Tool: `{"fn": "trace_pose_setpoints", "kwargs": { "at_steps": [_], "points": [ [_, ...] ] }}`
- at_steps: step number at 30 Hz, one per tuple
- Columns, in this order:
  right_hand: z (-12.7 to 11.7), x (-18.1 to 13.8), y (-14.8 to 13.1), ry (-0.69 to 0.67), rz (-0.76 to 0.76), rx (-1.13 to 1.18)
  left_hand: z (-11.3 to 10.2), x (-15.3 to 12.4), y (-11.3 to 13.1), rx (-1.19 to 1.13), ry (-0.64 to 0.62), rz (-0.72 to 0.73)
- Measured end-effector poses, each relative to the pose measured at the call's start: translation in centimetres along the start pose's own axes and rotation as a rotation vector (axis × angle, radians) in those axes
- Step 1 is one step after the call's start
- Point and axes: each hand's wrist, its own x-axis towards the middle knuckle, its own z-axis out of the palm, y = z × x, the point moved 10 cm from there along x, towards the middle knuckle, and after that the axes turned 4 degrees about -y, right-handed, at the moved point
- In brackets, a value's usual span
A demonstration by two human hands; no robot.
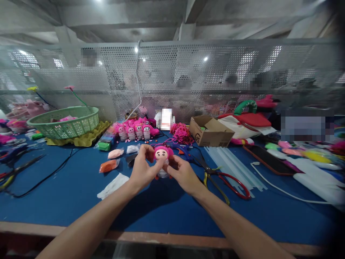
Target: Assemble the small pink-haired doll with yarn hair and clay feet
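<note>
A small doll (162,158) with pink yarn hair, a pale face and a white body is held upright between both hands above the blue table (67,194). My left hand (142,169) grips its left side, fingers curled round the hair and body. On the other side my right hand (182,172) pinches the doll's body. Several finished dolls of the same kind (134,131) stand in a row farther back.
A green basket (66,122) sits on a yellow egg tray at the back left. A cardboard box (210,133), pink yarn (181,132), red-handled scissors (229,181), clear glue sticks (231,167), a phone (265,160) with white cable, small clay bags (109,165) and black cables lie around.
</note>
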Motion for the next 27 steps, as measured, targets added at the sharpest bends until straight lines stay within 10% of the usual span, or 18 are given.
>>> {"fn": "trace_pose_setpoints", "kwargs": {
  "at_steps": [27],
  "points": [
    [-0.03,0.01,0.43,-0.005,0.041,0.129,-0.01,0.0,0.24,-0.032,-0.028,0.04]
  ]
}}
